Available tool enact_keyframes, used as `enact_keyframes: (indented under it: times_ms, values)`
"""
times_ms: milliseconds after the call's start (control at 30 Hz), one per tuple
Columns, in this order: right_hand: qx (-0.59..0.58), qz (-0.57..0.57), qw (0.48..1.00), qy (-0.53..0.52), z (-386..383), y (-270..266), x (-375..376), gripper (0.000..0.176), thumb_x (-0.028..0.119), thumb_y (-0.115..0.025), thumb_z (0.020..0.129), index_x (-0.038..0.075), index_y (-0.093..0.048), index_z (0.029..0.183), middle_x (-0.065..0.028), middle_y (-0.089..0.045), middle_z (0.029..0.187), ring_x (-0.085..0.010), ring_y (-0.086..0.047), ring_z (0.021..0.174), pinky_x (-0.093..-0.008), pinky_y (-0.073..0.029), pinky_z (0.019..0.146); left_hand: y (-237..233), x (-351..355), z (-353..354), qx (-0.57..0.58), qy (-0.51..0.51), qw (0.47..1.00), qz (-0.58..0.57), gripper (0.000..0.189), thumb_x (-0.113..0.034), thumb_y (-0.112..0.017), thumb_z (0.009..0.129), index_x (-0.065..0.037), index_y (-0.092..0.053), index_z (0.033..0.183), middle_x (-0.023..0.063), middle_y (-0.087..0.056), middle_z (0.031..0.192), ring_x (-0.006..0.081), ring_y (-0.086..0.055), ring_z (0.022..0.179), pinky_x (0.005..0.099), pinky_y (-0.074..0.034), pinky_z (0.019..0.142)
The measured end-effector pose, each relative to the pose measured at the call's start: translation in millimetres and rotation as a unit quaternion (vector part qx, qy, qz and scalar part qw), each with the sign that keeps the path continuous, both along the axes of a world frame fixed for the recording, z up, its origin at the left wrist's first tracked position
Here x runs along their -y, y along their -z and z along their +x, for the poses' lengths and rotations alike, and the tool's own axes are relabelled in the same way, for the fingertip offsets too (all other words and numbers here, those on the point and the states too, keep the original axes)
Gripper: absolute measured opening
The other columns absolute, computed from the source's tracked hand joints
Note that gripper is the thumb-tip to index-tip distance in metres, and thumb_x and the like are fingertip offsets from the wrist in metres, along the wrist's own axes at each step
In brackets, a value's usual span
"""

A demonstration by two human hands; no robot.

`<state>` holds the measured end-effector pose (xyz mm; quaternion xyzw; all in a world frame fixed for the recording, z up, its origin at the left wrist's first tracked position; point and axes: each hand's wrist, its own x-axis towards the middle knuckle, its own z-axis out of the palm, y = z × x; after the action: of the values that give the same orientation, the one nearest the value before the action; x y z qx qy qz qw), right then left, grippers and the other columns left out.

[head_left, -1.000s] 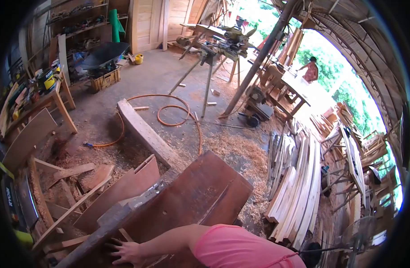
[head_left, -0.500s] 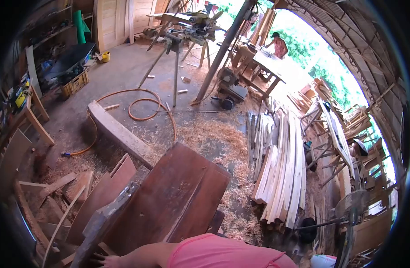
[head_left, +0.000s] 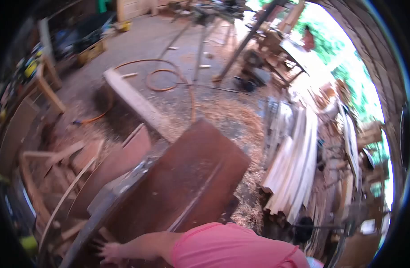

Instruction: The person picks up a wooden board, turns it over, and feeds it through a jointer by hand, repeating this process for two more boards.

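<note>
My left hand (head_left: 110, 251) is low at the left, its fingers spread, close to the lower part of a large reddish-brown wooden panel (head_left: 187, 174). Whether it touches the panel is hard to tell through the blur. A long grey board (head_left: 102, 214) slants up beside the hand. The pink sleeve and shirt (head_left: 236, 248) fill the bottom centre. My right hand is out of the picture.
Wood scraps (head_left: 71, 156) lie at left, near a thick beam (head_left: 135, 98) and an orange hose (head_left: 162, 71). Long pale planks (head_left: 294, 165) are stacked at right. A pole (head_left: 245, 44) stands behind; another person (head_left: 308, 39) is at a far table.
The view has tilted down, shifting the scene up and mostly rightward. My left hand shows more fully, with its fingers spread.
</note>
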<state>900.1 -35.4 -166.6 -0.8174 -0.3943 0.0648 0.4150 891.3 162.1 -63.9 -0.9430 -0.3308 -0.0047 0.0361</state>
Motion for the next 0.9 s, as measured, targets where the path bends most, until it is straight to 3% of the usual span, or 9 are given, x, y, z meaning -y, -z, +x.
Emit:
enact_keyframes:
  times_ms: [33,100,133,200,233,367,500,700,900]
  values:
    - [-0.068,-0.061,0.995,-0.051,1,-45,28,0.094,0.064,-0.077,0.070,0.022,-0.054,0.150,-0.0163,-0.048,0.156,-0.0459,-0.035,0.150,-0.0672,-0.015,0.126,-31,23,7,-0.033,0.015,0.997,-0.073,0.099,-0.070,-0.055,0.097,0.000,-0.031,0.162,0.0270,-0.029,0.166,0.0463,-0.035,0.149,0.0612,-0.032,0.119]
    - [-0.070,-0.095,0.992,-0.054,1,-65,39,0.093,0.062,-0.079,0.074,0.022,-0.050,0.153,-0.0157,-0.046,0.158,-0.0409,-0.046,0.143,-0.0558,-0.034,0.121,19,-37,11,-0.049,0.035,0.998,0.017,0.071,-0.058,-0.053,0.103,-0.011,-0.048,0.156,0.0165,-0.037,0.166,0.0344,-0.032,0.154,0.0496,-0.029,0.124]
    - [-0.058,-0.113,0.990,-0.053,4,-73,39,0.093,0.064,-0.076,0.076,0.022,-0.049,0.155,-0.0151,-0.042,0.161,-0.0428,-0.036,0.148,-0.0605,-0.024,0.123,1,-12,13,-0.077,-0.004,0.996,0.046,0.073,-0.059,-0.051,0.103,-0.008,-0.049,0.155,0.0174,-0.039,0.165,0.0355,-0.033,0.153,0.0498,-0.028,0.125]
    - [-0.035,-0.149,0.987,-0.053,10,-88,43,0.093,0.068,-0.070,0.080,0.023,-0.046,0.158,-0.0139,-0.034,0.167,-0.0467,-0.017,0.158,-0.0701,-0.003,0.126,10,-31,12,-0.029,0.042,0.997,0.050,0.076,-0.064,-0.048,0.102,-0.008,-0.051,0.154,0.0202,-0.042,0.162,0.0381,-0.038,0.149,0.0524,-0.031,0.122]
    - [-0.029,-0.173,0.983,-0.062,14,-91,37,0.095,0.069,-0.068,0.081,0.025,-0.041,0.161,-0.0125,-0.031,0.169,-0.0457,-0.007,0.160,-0.0699,0.000,0.125,17,-46,15,-0.038,0.041,0.997,0.055,0.076,-0.065,-0.049,0.101,-0.012,-0.048,0.156,0.0200,-0.038,0.164,0.0423,-0.035,0.151,0.0535,-0.030,0.122]
    - [0.013,-0.173,0.984,-0.045,16,-96,12,0.087,0.070,-0.061,0.086,0.027,-0.043,0.159,-0.0120,-0.030,0.169,-0.0458,-0.009,0.159,-0.0695,-0.004,0.125,17,-71,12,0.001,-0.007,1.000,-0.006,0.080,-0.070,-0.049,0.099,-0.020,-0.040,0.161,0.0150,-0.029,0.170,0.0436,-0.028,0.154,0.0657,-0.027,0.119]
    - [0.018,-0.161,0.986,-0.039,14,-91,-2,0.088,0.070,-0.064,0.083,0.025,-0.047,0.157,-0.0126,-0.032,0.168,-0.0460,-0.011,0.159,-0.0688,-0.008,0.126,24,-80,12,0.039,-0.014,0.999,-0.022,0.078,-0.066,-0.054,0.098,-0.023,-0.040,0.162,0.0163,-0.031,0.169,0.0450,-0.028,0.154,0.0667,-0.026,0.119]
    - [0.054,-0.110,0.992,0.003,18,-78,-30,0.090,0.071,-0.069,0.078,0.024,-0.052,0.153,-0.0113,-0.037,0.165,-0.0471,-0.018,0.157,-0.0702,-0.013,0.124,25,-40,1,0.057,0.020,0.997,-0.044,0.078,-0.065,-0.057,0.096,-0.024,-0.042,0.161,0.0181,-0.028,0.170,0.0472,-0.025,0.155,0.0669,-0.023,0.120]
    - [0.050,-0.142,0.989,-0.007,24,-87,-69,0.090,0.073,-0.070,0.077,0.027,-0.053,0.152,-0.0121,-0.037,0.166,-0.0460,-0.014,0.159,-0.0715,-0.009,0.124,13,-75,8,0.058,0.015,0.997,-0.051,0.082,-0.068,-0.059,0.093,-0.024,-0.042,0.161,0.0181,-0.027,0.170,0.0446,-0.024,0.155,0.0656,-0.022,0.121]
